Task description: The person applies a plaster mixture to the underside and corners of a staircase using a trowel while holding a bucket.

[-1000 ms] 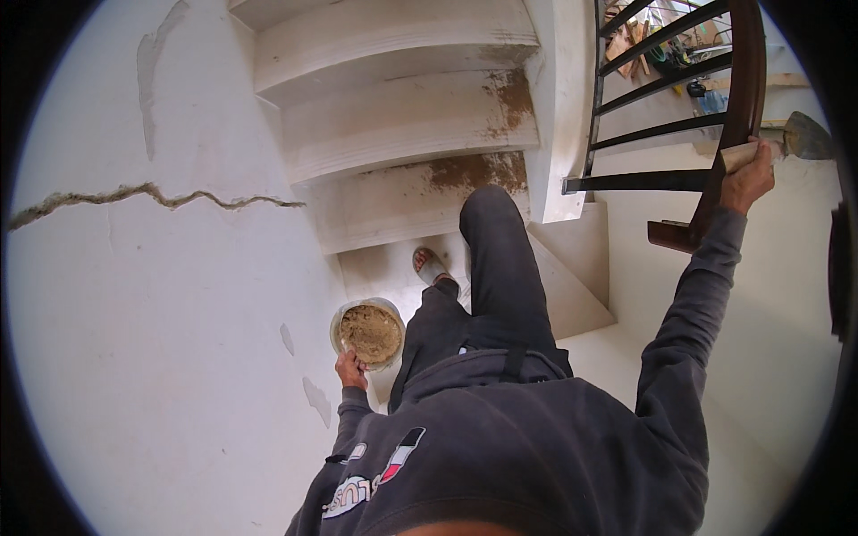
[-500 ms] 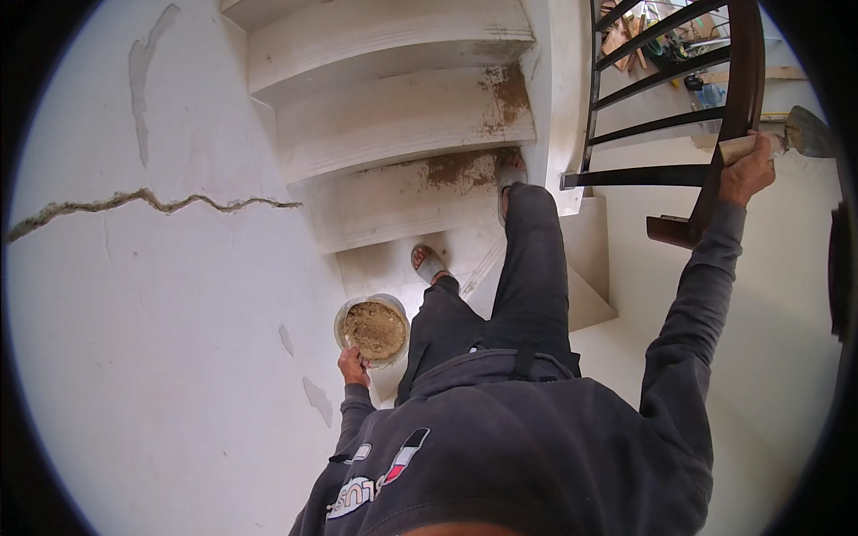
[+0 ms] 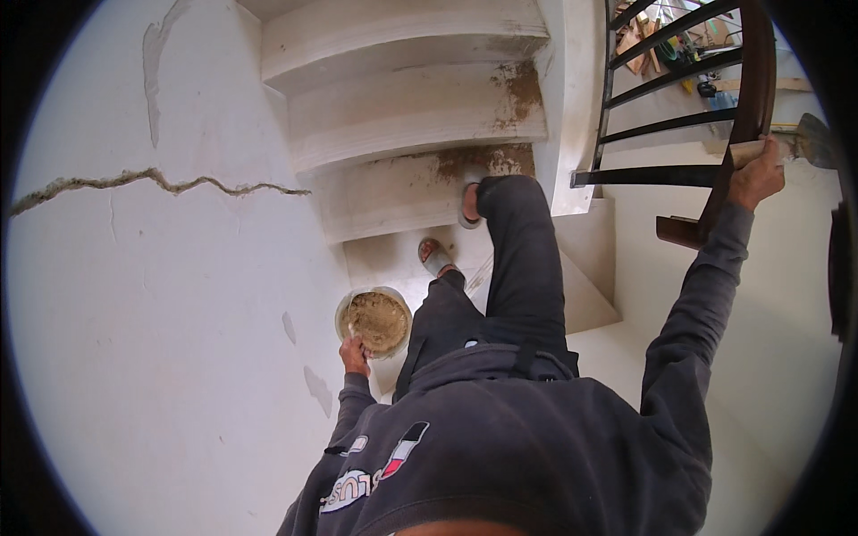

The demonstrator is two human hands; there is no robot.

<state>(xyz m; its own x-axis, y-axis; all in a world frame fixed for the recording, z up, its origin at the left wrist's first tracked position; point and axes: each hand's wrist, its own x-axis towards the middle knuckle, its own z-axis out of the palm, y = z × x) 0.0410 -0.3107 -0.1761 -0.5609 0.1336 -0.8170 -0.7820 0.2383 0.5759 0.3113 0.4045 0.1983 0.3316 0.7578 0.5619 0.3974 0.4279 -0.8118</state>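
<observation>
My left hand (image 3: 355, 355) is closed at the near rim of a pale round bucket (image 3: 342, 314), which hangs beside my left leg. Brown, rough mortar-like mix (image 3: 378, 322) fills much of it. Out to the right, my right hand (image 3: 758, 179) is closed around a trowel, its dull grey blade (image 3: 815, 141) pointing away to the right. A pale piece that looks like the trowel's handle shows on the hand's left side. That same hand lies against the dark brown handrail (image 3: 755, 85); its fingers are partly hidden.
Whitish stairs (image 3: 420, 107) with brown stains rise ahead. A jagged crack (image 3: 161, 181) runs across the white wall on the left. Black railing bars (image 3: 661, 176) stand at right, with wood scraps and tools (image 3: 679, 54) on the floor beyond.
My right foot has moved left and come down closer to the lowest step's edge. Both hands keep their holds; the right one stays at the rail's lower end.
</observation>
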